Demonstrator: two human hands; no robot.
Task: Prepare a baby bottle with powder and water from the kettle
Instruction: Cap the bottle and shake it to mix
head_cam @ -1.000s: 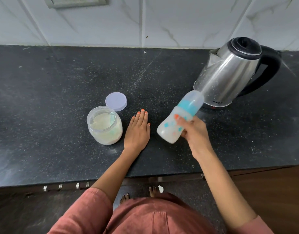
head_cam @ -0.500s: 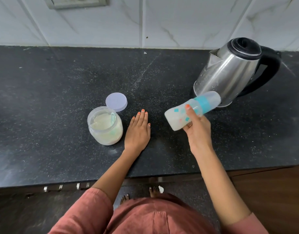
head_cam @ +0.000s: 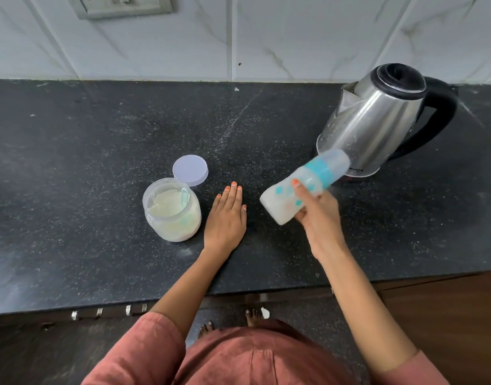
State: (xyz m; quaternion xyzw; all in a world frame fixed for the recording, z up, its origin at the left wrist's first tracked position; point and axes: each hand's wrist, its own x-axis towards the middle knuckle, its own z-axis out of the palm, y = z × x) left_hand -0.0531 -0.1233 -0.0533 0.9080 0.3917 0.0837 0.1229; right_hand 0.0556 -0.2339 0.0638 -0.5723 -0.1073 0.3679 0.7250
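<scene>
My right hand (head_cam: 318, 215) grips the baby bottle (head_cam: 280, 201), which is capped, has a teal ring and holds milky liquid. The bottle is tilted in the air, cap end up toward the kettle, and looks motion-blurred. My left hand (head_cam: 226, 218) lies flat, palm down, on the black counter (head_cam: 100, 134), holding nothing. Left of it stands the open powder jar (head_cam: 172, 211) with pale powder and a scoop inside. Its lilac lid (head_cam: 190, 170) lies just behind it. The steel kettle (head_cam: 377, 120) with a black handle stands at the back right.
A white tiled wall with a socket plate (head_cam: 122, 5) rises behind the counter. The counter's front edge runs below my forearms, with drawer handles (head_cam: 111, 311) under it and my bare feet on the floor.
The bottle in my right hand has swung between tilts, from steep to nearly level and back down to a slant. My left hand, the jar and the kettle have not moved.
</scene>
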